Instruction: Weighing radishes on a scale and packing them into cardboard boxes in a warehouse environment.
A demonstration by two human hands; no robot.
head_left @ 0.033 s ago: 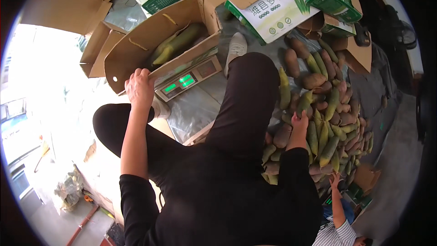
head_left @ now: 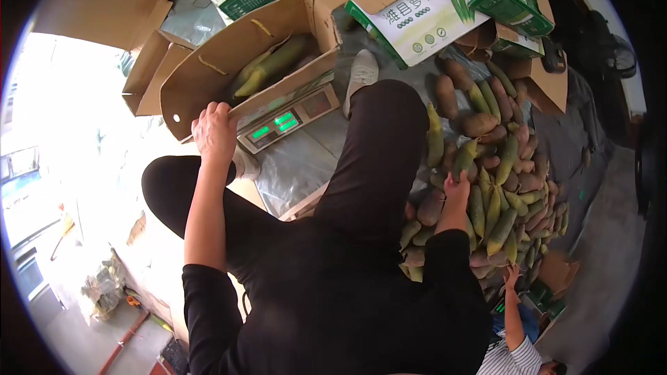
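Observation:
My left hand [head_left: 216, 135] has its fingers curled over the near rim of an open cardboard box [head_left: 187, 107]. Inside the box lie long green radishes [head_left: 274, 66]; the near wall hides part of the contents. Under the box stands a digital scale [head_left: 292, 117] with lit green displays. On the right, my right hand [head_left: 456, 198] is closed at the lower end of a green radish [head_left: 465, 156], which rests at the near-left part of a large pile of green and brownish radishes [head_left: 501, 232]. My fingers partly cover that end.
White-and-green printed cartons [head_left: 417, 21] stand at the far side, beside another open brown box [head_left: 146, 76]. My legs [head_left: 379, 146] lie between the scale and the pile. At lower right, a co-worker's hand [head_left: 511, 278] reaches to the pile's edge. Clear plastic sheeting [head_left: 285, 184] covers the floor.

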